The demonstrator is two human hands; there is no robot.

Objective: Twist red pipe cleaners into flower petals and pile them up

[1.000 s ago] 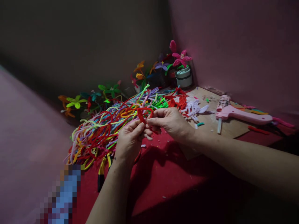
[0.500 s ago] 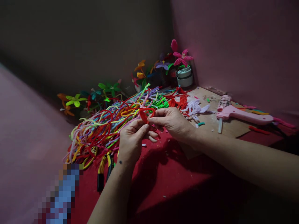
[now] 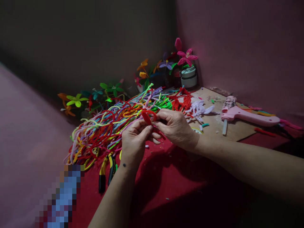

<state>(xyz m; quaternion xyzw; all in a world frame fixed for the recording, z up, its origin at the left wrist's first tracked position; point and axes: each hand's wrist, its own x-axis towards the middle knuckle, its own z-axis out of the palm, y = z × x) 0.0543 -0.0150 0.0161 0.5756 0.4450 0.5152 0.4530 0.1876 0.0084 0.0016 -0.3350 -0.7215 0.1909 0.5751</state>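
Between my two hands is a red pipe cleaner (image 3: 147,117), bent into a petal-like loop with a second curve beside it. My left hand (image 3: 136,134) pinches its lower end between thumb and forefinger. From the right, my right hand (image 3: 174,126) grips the curved side of the same pipe cleaner, its fingertips almost touching those of the left. A red tail shows below the right fingers. Behind the hands spreads a heap of many-coloured pipe cleaners (image 3: 99,129). Pliers with yellow and black handles (image 3: 102,174) lie left of my left wrist.
A pink glue gun (image 3: 251,116) rests on a board (image 3: 234,134) at the right, near white (image 3: 199,108) and red shaped pieces (image 3: 182,102). Pipe-cleaner flowers (image 3: 77,100) and a lidded cup (image 3: 189,78) stand along the wall. Red cloth (image 3: 161,177) covers the table.
My right hand has turned slightly and shifted a little, bending the red pipe cleaner's curve downward around the petal. More of the red tail now shows beneath it. My left hand holds nearly still.
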